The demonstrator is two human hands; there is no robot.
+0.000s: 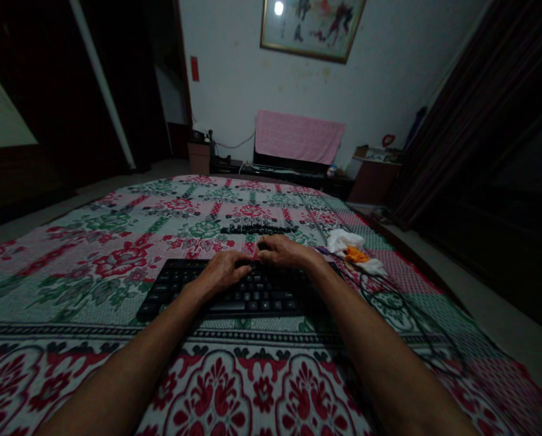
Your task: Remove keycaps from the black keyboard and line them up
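A black keyboard point(247, 306) lies flat on the patterned bedspread in front of me. My left hand point(225, 268) rests over its upper middle keys, thumb and fingers apart, holding nothing that I can see. Just right of it, my right hand point(280, 251) is above the keyboard's back edge with its fingers closed in a pinch. Something small and dark, like a keycap, shows at those fingertips, though dim light blurs it. Beyond the hands, several small black pieces point(259, 229) that look like keycaps lie in a row. My right forearm hides the keyboard's right part.
The flowered bedspread point(116, 260) covers the bed. To the right lie a white and orange crumpled bundle point(356, 254) and a loose black cable point(416, 315). Past the bed stand a low cabinet point(375, 178) and a screen draped with a pink towel point(298, 136).
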